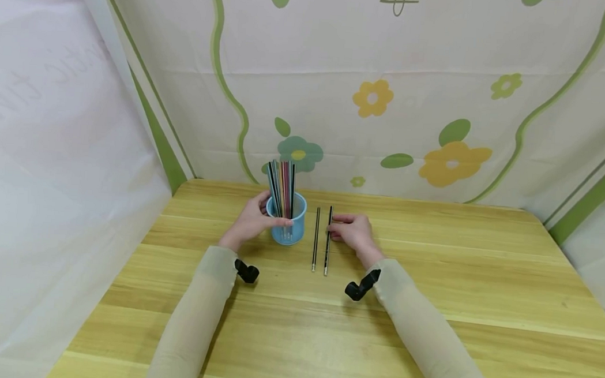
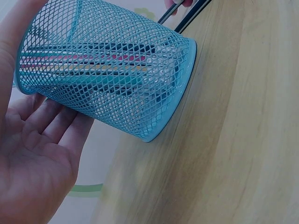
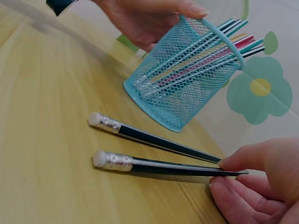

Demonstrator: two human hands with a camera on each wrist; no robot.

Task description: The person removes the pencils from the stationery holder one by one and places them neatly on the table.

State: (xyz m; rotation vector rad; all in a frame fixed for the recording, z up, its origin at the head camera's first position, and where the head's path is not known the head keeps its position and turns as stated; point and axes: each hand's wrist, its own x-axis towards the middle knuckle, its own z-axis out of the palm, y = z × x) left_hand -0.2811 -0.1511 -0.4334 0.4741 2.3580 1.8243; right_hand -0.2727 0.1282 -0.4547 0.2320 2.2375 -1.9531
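Note:
My left hand [image 1: 251, 220] grips a light blue mesh pencil cup [image 1: 296, 228] near its rim, thumb on the near side and fingers round the back. Upright in the cup lean several pencils [image 3: 229, 45], striped or coloured black, teal, red and yellow, their eraser ends down. To the right of the cup two dark striped pencils lie side by side, white erasers toward me. Between thumb and fingers my right hand [image 1: 353, 231] pinches the right-hand pencil [image 3: 159, 168]. The other pencil [image 1: 315, 242] lies between it and the cup.
Everything is on a wooden table [image 1: 433, 266]. A pale curtain [image 1: 333, 35] with printed flowers hangs just behind the table's back edge, and white cloth [image 1: 39, 155] hangs at the left. Black camera mounts [image 1: 362, 284] sit on both wrists.

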